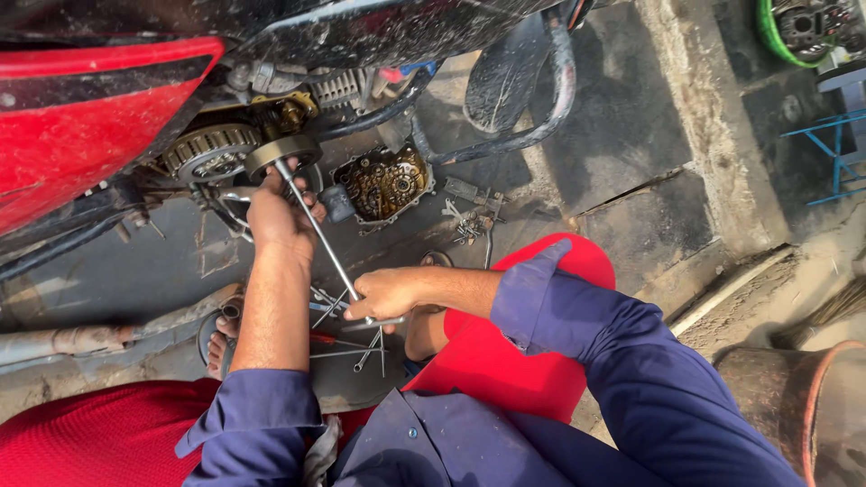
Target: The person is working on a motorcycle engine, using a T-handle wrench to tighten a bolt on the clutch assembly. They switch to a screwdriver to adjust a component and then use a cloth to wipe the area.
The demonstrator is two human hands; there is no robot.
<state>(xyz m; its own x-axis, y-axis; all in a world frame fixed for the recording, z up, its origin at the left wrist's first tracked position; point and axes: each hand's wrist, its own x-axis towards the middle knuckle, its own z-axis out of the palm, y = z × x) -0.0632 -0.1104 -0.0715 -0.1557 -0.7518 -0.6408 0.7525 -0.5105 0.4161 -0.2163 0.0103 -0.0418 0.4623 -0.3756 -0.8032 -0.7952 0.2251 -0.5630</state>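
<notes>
A long steel T-handle wrench (320,236) runs from a round metal part (281,151) on the open side of a red motorcycle's engine down to my right hand (386,293). My right hand is closed around the wrench's cross handle. My left hand (278,216) grips near the wrench's tip, right below the round part and a toothed clutch basket (210,151). Both arms wear rolled-up blue sleeves.
A removed engine cover (386,185) lies on the stained concrete floor with loose bolts and small parts (469,216) beside it. More long tools (352,347) lie by my sandalled foot (216,347). An exhaust pipe (63,343) lies left; a rusty drum (794,406) stands right.
</notes>
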